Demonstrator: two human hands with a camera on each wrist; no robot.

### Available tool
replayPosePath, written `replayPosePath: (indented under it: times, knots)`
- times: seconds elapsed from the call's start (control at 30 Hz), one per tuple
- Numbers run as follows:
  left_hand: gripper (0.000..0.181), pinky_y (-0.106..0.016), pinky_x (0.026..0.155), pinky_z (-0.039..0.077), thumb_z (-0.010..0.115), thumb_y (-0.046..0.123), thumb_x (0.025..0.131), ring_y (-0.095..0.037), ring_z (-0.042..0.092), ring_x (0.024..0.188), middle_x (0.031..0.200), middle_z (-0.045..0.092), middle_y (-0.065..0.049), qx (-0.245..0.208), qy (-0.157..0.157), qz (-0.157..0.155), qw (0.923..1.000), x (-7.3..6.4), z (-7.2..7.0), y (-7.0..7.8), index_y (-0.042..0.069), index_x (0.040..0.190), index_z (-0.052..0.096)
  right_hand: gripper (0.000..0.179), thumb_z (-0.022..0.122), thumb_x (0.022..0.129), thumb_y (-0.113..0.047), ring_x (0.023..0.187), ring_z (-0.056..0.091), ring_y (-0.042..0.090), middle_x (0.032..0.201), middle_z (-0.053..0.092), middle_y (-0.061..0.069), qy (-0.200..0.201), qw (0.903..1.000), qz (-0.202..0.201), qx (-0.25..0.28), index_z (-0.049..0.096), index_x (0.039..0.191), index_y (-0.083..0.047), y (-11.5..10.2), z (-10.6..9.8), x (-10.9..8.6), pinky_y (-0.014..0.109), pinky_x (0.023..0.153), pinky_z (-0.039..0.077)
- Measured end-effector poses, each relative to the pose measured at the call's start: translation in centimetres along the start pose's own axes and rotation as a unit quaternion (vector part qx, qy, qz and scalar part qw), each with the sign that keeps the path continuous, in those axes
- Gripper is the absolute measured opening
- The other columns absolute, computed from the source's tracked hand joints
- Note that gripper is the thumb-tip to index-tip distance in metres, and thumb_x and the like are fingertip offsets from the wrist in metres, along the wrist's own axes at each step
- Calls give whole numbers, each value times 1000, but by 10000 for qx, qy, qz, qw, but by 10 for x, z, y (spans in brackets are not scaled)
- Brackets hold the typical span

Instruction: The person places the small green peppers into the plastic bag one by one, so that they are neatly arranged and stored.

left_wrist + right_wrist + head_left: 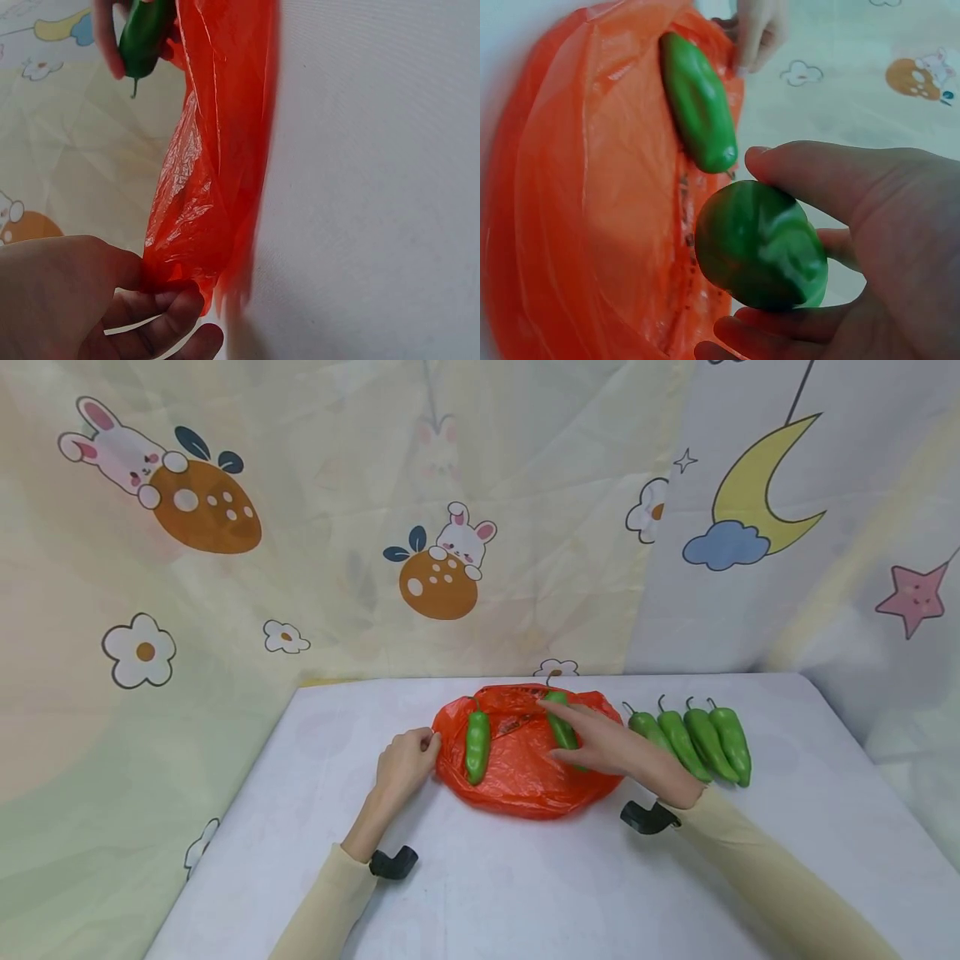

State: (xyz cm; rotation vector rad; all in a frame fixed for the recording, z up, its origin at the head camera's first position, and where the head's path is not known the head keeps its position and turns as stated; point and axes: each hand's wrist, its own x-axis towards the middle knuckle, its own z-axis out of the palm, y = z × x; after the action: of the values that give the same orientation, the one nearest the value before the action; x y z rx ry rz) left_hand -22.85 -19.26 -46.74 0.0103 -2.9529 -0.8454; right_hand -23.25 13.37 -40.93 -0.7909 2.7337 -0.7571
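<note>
A red plastic bag (517,789) lies spread on the white table, and my left hand (405,766) pinches its left edge between thumb and fingers. In the left wrist view the bag's rim (184,262) is caught in that grip. Over the right part of the bag, my right hand (603,745) holds a green chili pepper (757,240), thumb on one side and fingers on the other. A second green chili pepper (477,746) rests on the left part of the bag, stem toward the back.
Several more green peppers (708,743) lie side by side on the table (517,893), right of the bag and near my right forearm. A patterned cloth curtain (337,568) with bunnies and flowers hangs behind the table.
</note>
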Motion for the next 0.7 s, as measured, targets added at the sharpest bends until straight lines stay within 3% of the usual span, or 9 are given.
replayPosePath:
  times: [0.27,0.7]
  knots:
    - [34,-26,47,33,53,29,100,-14,47,52,56,53,1,74,88,84,9999,0,0,1,15,71,61,80,74,90,-33,131,50,36,149,48,17,-321,9985,451,-23,32,157,-22,-8,15,16,52,93,54]
    - [33,-26,47,33,53,30,100,-15,47,53,57,52,1,80,52,31,9999,1,1,1,15,72,61,80,76,88,-37,121,53,26,144,54,9,-468,9963,703,139,34,156,-26,-29,44,42,44,91,56]
